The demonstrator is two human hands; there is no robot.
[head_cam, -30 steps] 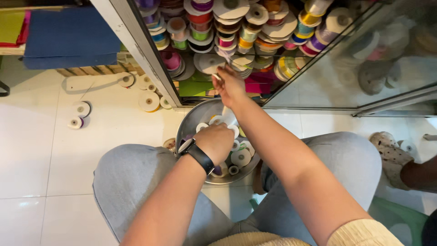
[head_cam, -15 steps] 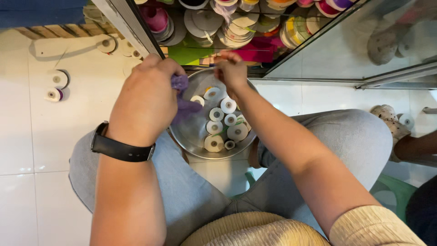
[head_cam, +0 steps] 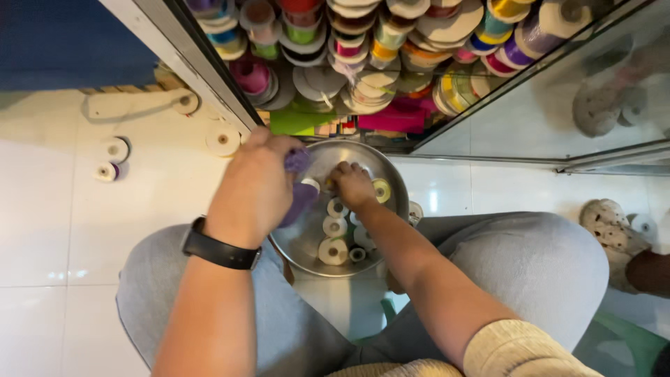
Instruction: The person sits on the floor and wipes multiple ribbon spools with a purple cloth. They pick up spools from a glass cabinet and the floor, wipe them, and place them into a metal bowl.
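From up here I see my left hand point(head_cam: 255, 185) closed around a purple ribbon spool point(head_cam: 297, 161), held over the near-left rim of the round metal bowl point(head_cam: 391, 181), with a length of purple ribbon point(head_cam: 299, 202) trailing down from it into the bowl. My right hand point(head_cam: 353, 185) is down inside the bowl, fingers curled among the small white spools point(head_cam: 333, 250); whether it actually grips one I cannot tell. The two hands sit close together but apart. The bowl rests on the white tiled floor point(head_cam: 56, 230) between my knees, its far rim just beside the open cabinet's point(head_cam: 174, 42) bottom edge, where stacked ribbon rolls point(head_cam: 363, 91) crowd the shelf. There is little slack ahead. Open tile lies to the left, with a few loose spools point(head_cam: 112, 150) lying well apart from the bowl.
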